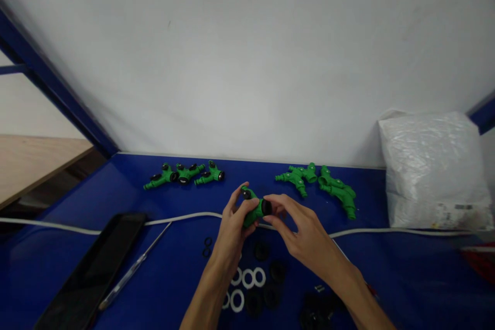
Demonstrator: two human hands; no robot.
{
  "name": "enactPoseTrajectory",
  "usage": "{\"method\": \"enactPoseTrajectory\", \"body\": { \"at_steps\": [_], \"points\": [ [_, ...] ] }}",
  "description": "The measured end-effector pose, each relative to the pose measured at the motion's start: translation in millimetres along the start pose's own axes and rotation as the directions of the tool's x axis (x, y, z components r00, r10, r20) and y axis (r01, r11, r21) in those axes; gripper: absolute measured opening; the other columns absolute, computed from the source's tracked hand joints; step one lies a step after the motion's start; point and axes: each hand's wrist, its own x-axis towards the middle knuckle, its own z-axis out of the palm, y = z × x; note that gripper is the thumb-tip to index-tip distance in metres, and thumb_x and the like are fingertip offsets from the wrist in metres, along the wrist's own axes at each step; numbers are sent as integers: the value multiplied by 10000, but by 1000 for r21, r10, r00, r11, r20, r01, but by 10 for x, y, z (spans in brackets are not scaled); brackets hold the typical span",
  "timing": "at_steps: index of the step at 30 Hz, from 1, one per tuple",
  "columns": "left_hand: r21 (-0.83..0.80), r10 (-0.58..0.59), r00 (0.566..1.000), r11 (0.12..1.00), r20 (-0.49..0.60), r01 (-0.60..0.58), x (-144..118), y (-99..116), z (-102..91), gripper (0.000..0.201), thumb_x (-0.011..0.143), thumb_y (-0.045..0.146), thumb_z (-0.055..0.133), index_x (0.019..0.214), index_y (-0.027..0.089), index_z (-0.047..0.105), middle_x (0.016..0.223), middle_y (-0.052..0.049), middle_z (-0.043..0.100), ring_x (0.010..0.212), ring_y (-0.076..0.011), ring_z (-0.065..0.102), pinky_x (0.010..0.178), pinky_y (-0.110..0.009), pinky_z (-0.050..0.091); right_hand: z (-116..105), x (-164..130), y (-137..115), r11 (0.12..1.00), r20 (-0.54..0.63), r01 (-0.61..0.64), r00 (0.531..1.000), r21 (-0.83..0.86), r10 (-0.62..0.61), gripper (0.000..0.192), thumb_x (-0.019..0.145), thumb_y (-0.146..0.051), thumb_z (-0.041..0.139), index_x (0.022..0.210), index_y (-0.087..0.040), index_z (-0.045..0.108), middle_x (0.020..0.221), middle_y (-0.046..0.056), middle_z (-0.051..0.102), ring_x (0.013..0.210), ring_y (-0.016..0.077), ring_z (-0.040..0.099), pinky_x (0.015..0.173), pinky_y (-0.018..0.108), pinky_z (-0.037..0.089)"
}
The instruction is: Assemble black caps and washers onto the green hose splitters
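Note:
My left hand (pixel 232 221) is closed around a green Y-shaped hose splitter (pixel 251 215) above the middle of the table. One black valve knob shows on its upper branch. My right hand (pixel 305 229) pinches the black threaded collar (pixel 266 207) at the splitter's right end with thumb and fingers. Below my hands lie several white ring washers (pixel 248 279) and several black rings (pixel 271 295). Two small black O-rings (pixel 207 252) rest left of my left wrist. Near my right forearm are small dark parts (pixel 315 314), hard to make out.
At the back left are three green splitters with black knobs (pixel 187 172); several plain green splitter bodies (pixel 296 179) lie back right. A dark phone (pixel 95 268), a screwdriver (pixel 129 273) and a white cable (pixel 189 216) occupy the left. A white plastic bag (pixel 435 170) stands far right.

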Motion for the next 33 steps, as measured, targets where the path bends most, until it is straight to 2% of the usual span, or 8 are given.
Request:
{"method": "enactPoseTrajectory", "body": {
  "at_steps": [5,12,17,23,26,29,33],
  "points": [
    [-1,-6,1000,1000,-2,6,-14,10,14,693,712,358,801,1368,267,598,875,14,616,666,-81,557,596,-178,428,20,-6,13,998,-20,-62,998,-2,62,212,1000,-310,591,1203,-253,572,961,7,705,855,174,690,819,315,539],
    [-24,-16,1000,1000,4,16,2,8,5,674,715,393,788,1346,242,607,873,9,641,653,-82,566,573,-169,406,-16,-20,-13,997,21,53,998,-48,-52,314,1021,-244,539,1331,-295,538,1089,37,660,974,184,664,913,342,538],
    [13,2,1000,1000,-1,-2,-6,9,10,704,700,392,802,1361,263,597,813,31,608,593,-68,537,548,-172,372,23,-18,34,999,-6,-33,999,-16,33,237,1006,-280,574,1243,-275,568,1032,22,701,934,191,688,872,336,536],
    [13,-8,1000,1000,5,8,8,-11,1,709,704,383,805,1369,263,589,824,25,607,610,-74,543,566,-178,393,27,-14,12,992,-3,-121,993,-39,121,199,1000,-370,589,1150,-240,578,837,-9,681,775,183,673,752,323,523],
    [-11,-27,1000,1000,16,27,-11,-2,-1,648,731,398,784,1342,263,614,917,-2,649,712,-98,591,615,-181,429,12,-16,-7,998,-5,-55,998,-41,55,279,996,-353,602,1251,-251,555,950,15,686,842,181,669,810,327,530],
    [-44,-19,1000,999,4,19,-31,7,-6,592,759,473,759,1301,260,650,1011,-25,656,822,-126,610,680,-197,464,10,-21,-6,999,44,38,998,-32,-36,329,1026,-275,539,1353,-295,520,1089,35,674,951,178,670,892,331,527],
    [19,-10,1000,1000,-10,10,-25,3,-9,617,792,580,705,1336,298,630,899,-2,617,732,-114,566,657,-207,451,29,-20,17,999,16,-20,1000,-28,21,252,1020,-299,552,1271,-275,560,1041,32,712,933,192,693,874,340,533]
  ]
}}
